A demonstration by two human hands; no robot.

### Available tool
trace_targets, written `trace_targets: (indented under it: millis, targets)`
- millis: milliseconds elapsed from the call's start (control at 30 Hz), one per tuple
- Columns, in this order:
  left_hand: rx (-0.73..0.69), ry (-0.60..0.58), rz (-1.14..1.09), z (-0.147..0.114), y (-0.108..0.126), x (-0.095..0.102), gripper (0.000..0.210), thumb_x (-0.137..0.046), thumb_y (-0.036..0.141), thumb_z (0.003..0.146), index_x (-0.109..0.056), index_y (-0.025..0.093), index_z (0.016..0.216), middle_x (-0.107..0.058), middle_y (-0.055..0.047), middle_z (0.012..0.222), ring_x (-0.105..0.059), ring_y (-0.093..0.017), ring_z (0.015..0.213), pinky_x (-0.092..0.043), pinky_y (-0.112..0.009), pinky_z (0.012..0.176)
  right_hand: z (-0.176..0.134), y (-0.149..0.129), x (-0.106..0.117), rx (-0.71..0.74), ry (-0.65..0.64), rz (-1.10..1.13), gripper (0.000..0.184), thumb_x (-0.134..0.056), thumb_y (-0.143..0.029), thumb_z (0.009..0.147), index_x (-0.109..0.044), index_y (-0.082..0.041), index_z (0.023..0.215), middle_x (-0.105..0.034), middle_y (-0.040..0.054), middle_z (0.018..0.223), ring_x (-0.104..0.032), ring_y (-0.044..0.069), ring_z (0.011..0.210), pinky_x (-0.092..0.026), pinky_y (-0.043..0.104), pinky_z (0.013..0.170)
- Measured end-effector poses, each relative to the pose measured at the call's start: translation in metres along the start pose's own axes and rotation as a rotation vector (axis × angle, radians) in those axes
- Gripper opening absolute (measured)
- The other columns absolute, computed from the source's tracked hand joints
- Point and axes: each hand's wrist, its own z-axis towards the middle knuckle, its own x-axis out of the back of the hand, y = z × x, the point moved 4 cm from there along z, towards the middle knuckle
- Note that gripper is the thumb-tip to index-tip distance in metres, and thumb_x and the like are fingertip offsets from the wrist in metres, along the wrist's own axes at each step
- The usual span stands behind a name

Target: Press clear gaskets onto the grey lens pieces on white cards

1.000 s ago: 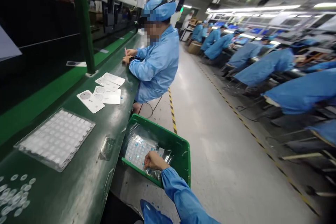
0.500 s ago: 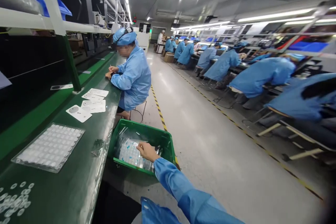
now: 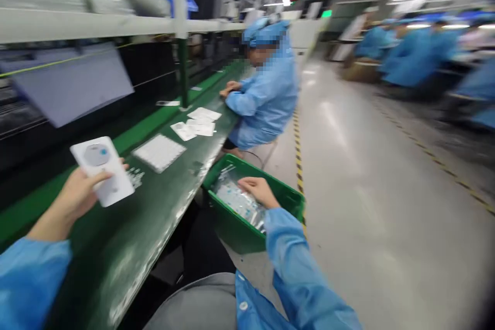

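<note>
My left hand [image 3: 79, 193] grips a white rounded-corner panel [image 3: 116, 185] above the bench, thumb on its face. The panel has a grey round patch near its top with a small blue spot on it. My right hand [image 3: 261, 192] hangs over a green bin [image 3: 284, 191] on the floor side of the bench, its fingers bent together; whether anything is between them I cannot make out. Clear plastic with small blue bits [image 3: 235, 198] lies inside the bin under that hand. Small translucent rings [image 3: 135, 177] are scattered on the bench just beyond the panel.
On the green bench [image 3: 170, 191] lie a tray of white pieces [image 3: 159, 152] and several white panels [image 3: 201, 125]. A co-worker in a blue coat [image 3: 266, 98] sits further along. A shelf post [image 3: 181, 62] rises behind. Yellow-black tape [image 3: 297, 149] marks the floor.
The view has swung left, bringing my left hand and its white panel into sight. My right hand is still over the green bin, fingers still bent.
</note>
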Motion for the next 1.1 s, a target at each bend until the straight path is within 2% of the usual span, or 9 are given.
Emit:
trace_targets:
  millis: [67,133,267,367,467,567,733,900,1100]
  targets:
    - [-0.029,0.075,-0.078,-0.033,-0.018,0.023,0.041,-0.087,0.021,0.070,-0.073,0.016,0.108,-0.076,-0.010,0.115,-0.069,-0.031,0.110,-0.060,-0.041,0.090,0.015,0.006,-0.001,0.012,-0.068,-0.004,0.038,-0.066,-0.037,0.099,-0.061,-0.016,0.130,-0.064,0.0101,0.129,-0.066,0.024,0.108,-0.059,0.045,0.091]
    - [-0.064,0.133,-0.173,-0.061,-0.038,0.025,0.049,-0.089,0.017,0.062,-0.073,0.013,0.108,-0.077,-0.012,0.112,-0.072,-0.033,0.106,-0.060,-0.041,0.089,0.032,0.016,0.003,0.022,-0.114,-0.031,0.029,-0.066,-0.037,0.098,-0.068,-0.014,0.116,-0.067,0.0115,0.123,-0.067,0.026,0.109,-0.056,0.047,0.095]
    - [-0.039,0.263,-0.362,-0.109,-0.080,0.003,0.041,-0.084,0.023,0.072,-0.070,0.011,0.108,-0.076,-0.016,0.114,-0.076,-0.032,0.097,-0.062,-0.043,0.085,0.055,0.023,0.006,0.083,-0.107,-0.075,0.024,-0.068,-0.039,0.083,-0.071,-0.016,0.079,-0.072,0.0193,0.109,-0.063,0.038,0.117,-0.043,0.056,0.109]
    - [0.006,0.327,-0.454,-0.138,-0.105,-0.012,0.036,-0.082,0.025,0.076,-0.071,0.009,0.106,-0.076,-0.019,0.114,-0.076,-0.033,0.097,-0.061,-0.045,0.087,0.046,-0.004,-0.018,0.182,-0.213,0.048,0.034,-0.058,-0.051,0.088,-0.068,-0.019,0.082,-0.075,0.0136,0.083,-0.071,0.033,0.090,-0.054,0.050,0.092]
    - [0.019,0.381,-0.469,-0.157,-0.121,-0.017,0.036,-0.084,0.029,0.074,-0.073,0.007,0.101,-0.075,-0.022,0.114,-0.075,-0.037,0.100,-0.060,-0.047,0.089,0.009,-0.064,-0.063,0.402,-0.488,0.301,0.035,-0.049,-0.051,0.096,-0.068,-0.021,0.093,-0.076,0.0143,0.099,-0.073,0.028,0.090,-0.059,0.041,0.077]
    - [0.017,0.412,-0.471,-0.162,-0.131,-0.013,0.041,-0.087,0.027,0.068,-0.075,0.005,0.100,-0.075,-0.024,0.113,-0.073,-0.038,0.106,-0.058,-0.046,0.094,-0.039,-0.131,-0.114,0.550,-0.705,0.452,0.026,-0.056,-0.042,0.094,-0.068,-0.022,0.106,-0.071,0.0152,0.124,-0.069,0.029,0.112,-0.059,0.041,0.084]
    - [0.008,0.485,-0.494,-0.152,-0.146,0.014,0.044,-0.084,0.030,0.068,-0.073,0.008,0.104,-0.077,-0.021,0.110,-0.074,-0.035,0.104,-0.060,-0.043,0.091,-0.098,-0.185,-0.203,0.282,-1.128,0.569,0.064,-0.063,-0.047,0.094,-0.039,-0.020,0.148,-0.076,0.0066,0.091,-0.073,0.021,0.075,-0.057,0.032,0.062]
    - [0.048,0.549,-0.521,-0.127,-0.159,0.052,0.041,-0.084,0.031,0.067,-0.072,0.010,0.100,-0.078,-0.018,0.105,-0.077,-0.032,0.091,-0.062,-0.036,0.074,-0.110,-0.191,-0.248,0.151,-1.178,0.552,0.063,-0.063,-0.045,0.096,-0.035,-0.023,0.149,-0.072,-0.0006,0.078,-0.069,0.017,0.063,-0.053,0.027,0.056]
    - [0.132,0.627,-0.539,-0.114,-0.170,0.073,0.037,-0.081,0.035,0.073,-0.069,0.012,0.099,-0.079,-0.013,0.091,-0.077,-0.027,0.073,-0.058,-0.028,0.057,-0.105,-0.197,-0.262,0.146,-1.184,0.516,0.064,-0.065,-0.037,0.097,-0.034,-0.024,0.151,-0.075,0.0013,0.083,-0.074,0.018,0.074,-0.061,0.032,0.069]
